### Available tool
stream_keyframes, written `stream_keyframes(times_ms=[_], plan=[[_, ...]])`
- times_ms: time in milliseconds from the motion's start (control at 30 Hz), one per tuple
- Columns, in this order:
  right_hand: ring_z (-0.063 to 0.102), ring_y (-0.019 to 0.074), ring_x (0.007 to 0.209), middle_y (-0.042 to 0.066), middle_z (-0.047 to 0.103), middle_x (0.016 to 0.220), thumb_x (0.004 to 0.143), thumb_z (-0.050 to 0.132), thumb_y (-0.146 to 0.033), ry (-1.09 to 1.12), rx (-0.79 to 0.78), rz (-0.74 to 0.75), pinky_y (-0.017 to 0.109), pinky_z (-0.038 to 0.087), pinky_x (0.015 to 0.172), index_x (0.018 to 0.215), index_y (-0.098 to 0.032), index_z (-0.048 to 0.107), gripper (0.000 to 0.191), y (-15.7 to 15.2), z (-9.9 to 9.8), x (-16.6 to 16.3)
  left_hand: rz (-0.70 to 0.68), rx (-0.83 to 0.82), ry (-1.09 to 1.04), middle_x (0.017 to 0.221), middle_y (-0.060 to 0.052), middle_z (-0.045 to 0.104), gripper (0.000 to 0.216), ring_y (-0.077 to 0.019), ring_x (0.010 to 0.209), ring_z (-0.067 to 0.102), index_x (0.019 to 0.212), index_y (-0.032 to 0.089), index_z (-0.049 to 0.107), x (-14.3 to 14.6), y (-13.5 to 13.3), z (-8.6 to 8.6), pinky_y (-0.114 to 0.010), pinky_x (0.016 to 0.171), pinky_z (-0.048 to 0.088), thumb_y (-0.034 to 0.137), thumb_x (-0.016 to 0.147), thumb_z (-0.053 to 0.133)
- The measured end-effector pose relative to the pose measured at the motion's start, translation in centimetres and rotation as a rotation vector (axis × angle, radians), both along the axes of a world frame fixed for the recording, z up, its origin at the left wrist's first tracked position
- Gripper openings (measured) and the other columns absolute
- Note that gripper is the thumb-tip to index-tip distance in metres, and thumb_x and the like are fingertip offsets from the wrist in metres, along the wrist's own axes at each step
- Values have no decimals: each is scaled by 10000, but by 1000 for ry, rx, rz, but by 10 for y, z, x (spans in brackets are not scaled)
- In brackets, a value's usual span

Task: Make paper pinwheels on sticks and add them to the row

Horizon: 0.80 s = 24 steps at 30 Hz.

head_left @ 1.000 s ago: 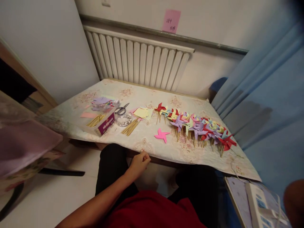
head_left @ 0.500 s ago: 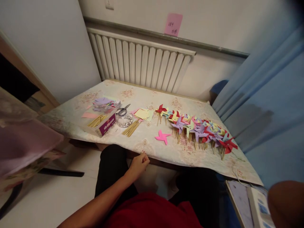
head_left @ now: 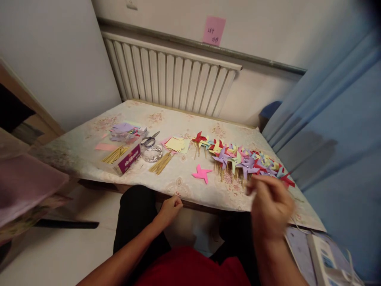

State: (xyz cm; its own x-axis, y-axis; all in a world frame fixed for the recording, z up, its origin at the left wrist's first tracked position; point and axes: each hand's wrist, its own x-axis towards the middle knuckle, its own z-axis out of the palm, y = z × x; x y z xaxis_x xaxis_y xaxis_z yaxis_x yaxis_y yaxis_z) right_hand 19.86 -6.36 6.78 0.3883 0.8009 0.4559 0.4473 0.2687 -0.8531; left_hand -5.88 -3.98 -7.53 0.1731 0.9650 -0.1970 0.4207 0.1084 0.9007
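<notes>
My left hand (head_left: 172,207) is closed in a loose fist just below the table's front edge, above my left thigh. Whatever it may hold is hidden. Raised at the right is my right hand (head_left: 272,206), in front of the pinwheels and smeared by motion. Its fingers look curled, but I cannot make out anything in them. A pink paper pinwheel shape (head_left: 202,174) lies flat on the table between the hands. Behind it to the right, many paper pinwheels (head_left: 222,158) on sticks form a long cluster.
A flowered cloth covers the table (head_left: 160,117). On its left are a box of sticks (head_left: 129,161), scissors (head_left: 150,140), a clear round dish of small shiny pieces (head_left: 152,153), loose sticks (head_left: 161,163) and paper sheets (head_left: 176,144). A power strip (head_left: 321,258) is at lower right.
My right hand has risen from the lower right corner to in front of the pinwheels. The left hand stays closed near the table edge. The view has shifted slightly.
</notes>
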Motion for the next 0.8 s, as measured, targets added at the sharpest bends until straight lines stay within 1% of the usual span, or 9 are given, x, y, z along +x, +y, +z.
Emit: stream_keyframes(times_ms=[100, 167, 233, 300, 367, 467, 600, 700, 800], plan=[[588, 154, 581, 22, 641, 679, 787, 575, -415, 50, -253, 89, 267, 471, 540, 834, -178, 679, 263, 29, -42, -9, 0, -7, 2, 555, 37, 492, 117, -121, 561, 460, 608, 192, 486, 2, 10, -3, -250, 583, 347, 238, 715, 498], [543, 142, 500, 4, 607, 588, 719, 566, -436, 82, -401, 63, 258, 436, 508, 730, -176, 645, 271, 50, -81, -11, -13, -19, 0, 538, 47, 477, 112, -116, 536, 462, 612, 193, 481, 4, 18, -6, -247, 571, 350, 237, 713, 502], [539, 153, 495, 3, 606, 575, 688, 537, -424, 46, -512, 42, 265, 424, 516, 690, -189, 631, 253, 66, -118, -10, -29, -39, -18, 532, 56, 472, 93, -114, 512, 476, 631, 193, 479, 6, 28, -9, -245, 554, 356, 231, 714, 500], [559, 174, 541, 7, 610, 576, 679, 503, -391, -42, -544, -27, 275, 427, 556, 673, -203, 627, 225, 75, -146, -8, -30, -49, -43, 535, 59, 479, 76, -115, 505, 498, 653, 194, 480, 8, 38, -10, -243, 546, 364, 228, 720, 493], [567, 185, 597, 17, 623, 604, 697, 470, -370, -167, -500, -92, 282, 424, 603, 658, -211, 626, 226, 79, -163, -8, -26, -47, -61, 535, 59, 486, 67, -115, 509, 510, 668, 193, 487, 10, 50, -10, -238, 543, 369, 225, 727, 487], [569, 186, 635, 26, 646, 661, 741, 443, -356, -265, -431, -151, 283, 415, 646, 707, -207, 648, 255, 82, -173, -9, -17, -35, -91, 550, 54, 495, 71, -113, 524, 514, 682, 191, 502, 13, 69, -9, -227, 534, 371, 240, 732, 497], [548, 170, 631, 24, 633, 664, 776, 441, -315, -279, -374, -160, 266, 401, 644, 722, -192, 638, 238, 95, -173, -11, 21, -51, -132, 564, 50, 505, 90, -111, 509, 499, 721, 191, 527, 20, 100, -9, -220, 508, 364, 273, 747, 499], [527, 157, 638, 24, 614, 661, 795, 449, -254, -398, -324, -89, 257, 384, 646, 679, -188, 610, 209, 112, -163, -11, 14, 7, -180, 595, 40, 529, 75, -104, 531, 526, 693, 184, 519, 28, 126, -10, -219, 542, 389, 247, 732, 504], [551, 156, 697, 39, 630, 723, 813, 470, -192, -561, -318, 63, 254, 389, 686, 701, -181, 621, 188, 130, -148, -12, -15, 35, -191, 599, 39, 527, 70, -103, 541, 538, 696, 182, 525, 36, 148, -9, -218, 543, 387, 233, 732, 493]])
